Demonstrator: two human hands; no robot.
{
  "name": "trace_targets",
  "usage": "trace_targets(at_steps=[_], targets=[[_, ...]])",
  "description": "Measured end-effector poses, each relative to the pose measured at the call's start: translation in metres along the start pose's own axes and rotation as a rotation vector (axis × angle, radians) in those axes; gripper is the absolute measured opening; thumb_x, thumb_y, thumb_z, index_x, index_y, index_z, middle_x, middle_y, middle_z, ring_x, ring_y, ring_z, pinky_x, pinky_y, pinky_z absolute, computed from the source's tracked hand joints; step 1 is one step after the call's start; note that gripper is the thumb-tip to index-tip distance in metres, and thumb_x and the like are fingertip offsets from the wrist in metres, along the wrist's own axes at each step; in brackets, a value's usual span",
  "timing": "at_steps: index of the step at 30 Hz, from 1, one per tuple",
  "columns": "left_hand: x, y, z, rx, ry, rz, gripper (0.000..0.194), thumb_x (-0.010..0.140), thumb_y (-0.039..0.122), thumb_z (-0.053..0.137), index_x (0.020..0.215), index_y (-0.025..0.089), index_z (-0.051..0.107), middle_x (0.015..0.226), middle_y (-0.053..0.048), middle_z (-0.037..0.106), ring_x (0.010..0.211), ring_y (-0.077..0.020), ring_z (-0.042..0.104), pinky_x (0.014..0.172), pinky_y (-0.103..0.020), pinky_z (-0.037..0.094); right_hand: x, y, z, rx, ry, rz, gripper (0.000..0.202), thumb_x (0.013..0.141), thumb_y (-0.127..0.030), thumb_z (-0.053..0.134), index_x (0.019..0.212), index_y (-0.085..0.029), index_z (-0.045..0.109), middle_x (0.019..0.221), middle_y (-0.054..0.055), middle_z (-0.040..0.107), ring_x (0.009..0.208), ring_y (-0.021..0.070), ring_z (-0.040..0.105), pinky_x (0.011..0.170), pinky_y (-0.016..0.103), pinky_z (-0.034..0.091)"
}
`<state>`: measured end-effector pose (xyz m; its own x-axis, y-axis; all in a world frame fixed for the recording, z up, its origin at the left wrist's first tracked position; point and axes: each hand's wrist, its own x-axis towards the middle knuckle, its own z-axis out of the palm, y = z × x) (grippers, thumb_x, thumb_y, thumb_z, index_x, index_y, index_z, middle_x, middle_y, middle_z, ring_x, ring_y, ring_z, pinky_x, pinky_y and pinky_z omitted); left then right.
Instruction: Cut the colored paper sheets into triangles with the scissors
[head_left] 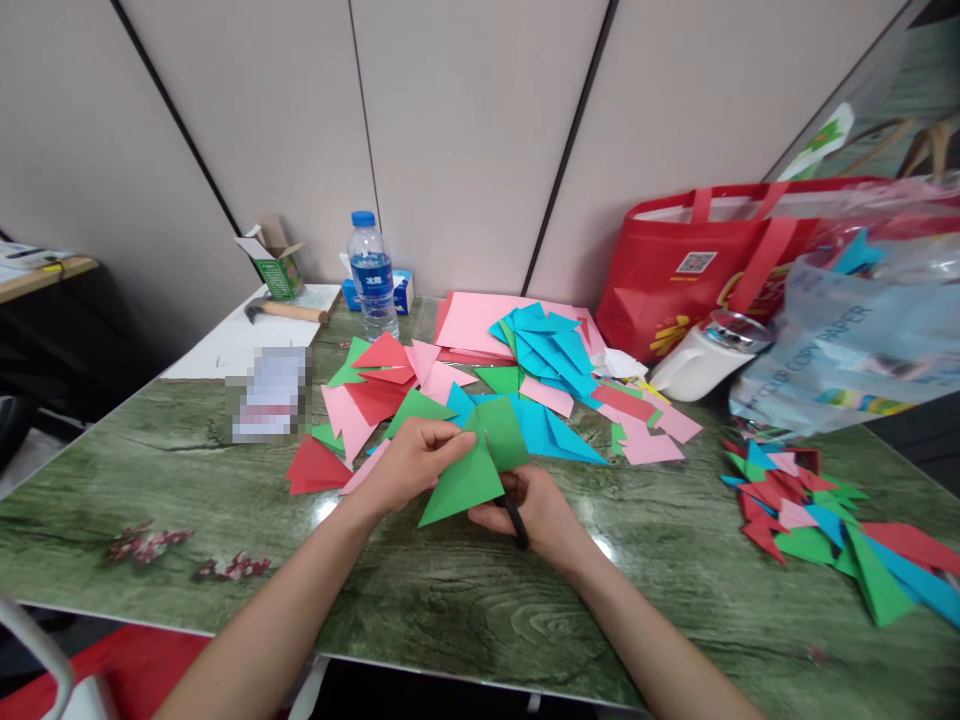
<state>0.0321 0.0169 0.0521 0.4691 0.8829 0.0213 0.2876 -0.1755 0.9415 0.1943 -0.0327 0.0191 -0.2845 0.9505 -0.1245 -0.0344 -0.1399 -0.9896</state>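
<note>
A sheet of green paper (469, 482) is pinched between the thumb and fingers of my left hand (420, 460), above the front middle of the table. My right hand (536, 512) is closed around the black-handled scissors (514, 522). Their blades are mostly hidden by the paper, and a slit shows near its middle. Just behind my hands lie loose cut pieces of red paper (379, 400), pink paper (349, 415) and blue paper (555, 435).
Behind the pieces stand a water bottle (373, 280), a tissue box (405, 290) and pink sheets (472, 325). A hammer (289, 312) lies at the back left. A red bag (660, 280), a white mug (697, 360) and a scrap pile (795, 500) are on the right.
</note>
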Motion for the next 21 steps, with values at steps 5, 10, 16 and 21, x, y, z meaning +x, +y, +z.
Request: trace_targets(at_steps=[5, 10, 16, 21], targets=[[0.0003, -0.0011, 0.0006, -0.024, 0.009, -0.001, 0.047, 0.081, 0.044, 0.050, 0.052, 0.018, 0.024, 0.052, 0.006, 0.018, 0.045, -0.0060, 0.023, 0.042, -0.021, 0.016, 0.0009, -0.0016, 0.0023, 0.000, 0.043, 0.004, 0.034, 0.052, -0.036, 0.080, 0.075, -0.016, 0.064, 0.073, 0.004, 0.072, 0.067, 0.0224, 0.066, 0.064, 0.031, 0.051], [0.0008, -0.0019, 0.0003, -0.012, 0.005, 0.012, 0.047, 0.082, 0.043, 0.050, 0.052, 0.018, 0.024, 0.052, 0.006, 0.018, 0.045, -0.0060, 0.021, 0.042, -0.021, 0.015, 0.0019, 0.0038, 0.0028, 0.062, 0.054, 0.004, 0.037, 0.049, -0.035, 0.081, 0.078, -0.017, 0.066, 0.074, 0.004, 0.073, 0.068, 0.0236, 0.067, 0.066, 0.032, 0.052], [0.0016, -0.0040, -0.0007, -0.014, 0.008, 0.020, 0.047, 0.082, 0.042, 0.050, 0.052, 0.018, 0.024, 0.053, 0.006, 0.017, 0.045, -0.0060, 0.022, 0.042, -0.021, 0.015, 0.0017, 0.0075, 0.0019, 0.055, 0.084, 0.008, 0.030, 0.050, -0.026, 0.080, 0.072, -0.015, 0.065, 0.067, 0.002, 0.070, 0.060, 0.0185, 0.063, 0.057, 0.026, 0.048], [0.0006, -0.0049, -0.0008, -0.042, 0.010, 0.010, 0.047, 0.082, 0.042, 0.051, 0.052, 0.018, 0.024, 0.053, 0.006, 0.017, 0.045, -0.0061, 0.021, 0.042, -0.021, 0.015, 0.0011, 0.0035, 0.0021, -0.003, 0.139, 0.038, 0.027, 0.047, -0.021, 0.080, 0.059, -0.016, 0.056, 0.048, -0.004, 0.058, 0.043, 0.0097, 0.048, 0.042, 0.020, 0.038]])
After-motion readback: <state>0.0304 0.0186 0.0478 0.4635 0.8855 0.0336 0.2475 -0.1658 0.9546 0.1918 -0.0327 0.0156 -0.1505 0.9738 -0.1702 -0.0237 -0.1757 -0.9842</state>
